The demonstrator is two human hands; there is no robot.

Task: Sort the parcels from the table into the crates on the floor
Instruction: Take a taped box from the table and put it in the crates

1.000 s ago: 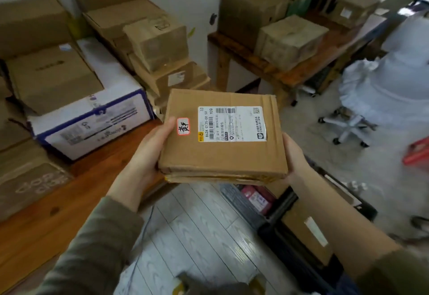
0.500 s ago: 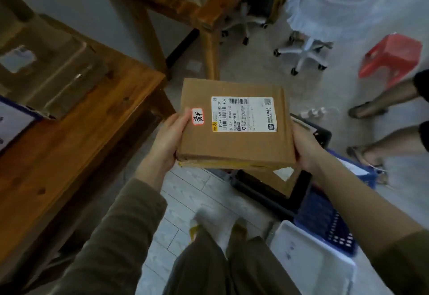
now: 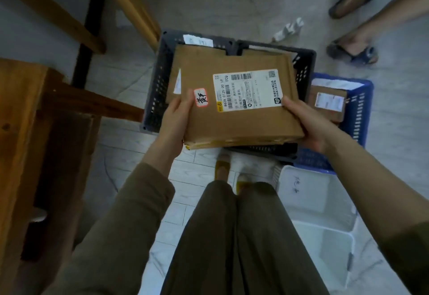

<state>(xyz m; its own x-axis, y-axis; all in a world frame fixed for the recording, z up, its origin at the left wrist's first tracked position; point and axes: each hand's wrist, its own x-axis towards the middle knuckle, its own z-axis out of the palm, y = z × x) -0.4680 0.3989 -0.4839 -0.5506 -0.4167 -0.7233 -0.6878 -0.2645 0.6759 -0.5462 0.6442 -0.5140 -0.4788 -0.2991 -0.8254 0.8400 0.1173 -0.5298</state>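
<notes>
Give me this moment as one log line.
parcel: held flat above dark crate, not released | left hand: grips left edge | right hand: grips right edge | blue crate: one small box inside

The parcel (image 3: pixel 239 109), held between the left hand (image 3: pixel 173 125) and the right hand (image 3: pixel 308 125), has moved from beside the table (image 3: pixel 21 132) to above the dark crate (image 3: pixel 157 81). The right thumb has come onto the label corner. The blue crate (image 3: pixel 362 109) at 3 o'clock and the white crate (image 3: pixel 313 202) at 5 o'clock have come fully into view. The stacked boxes have left it.

floor (image 3: pixel 130 148) — pale tile | wooden table (image 3: pixel 16 120) — left | light dim
</notes>
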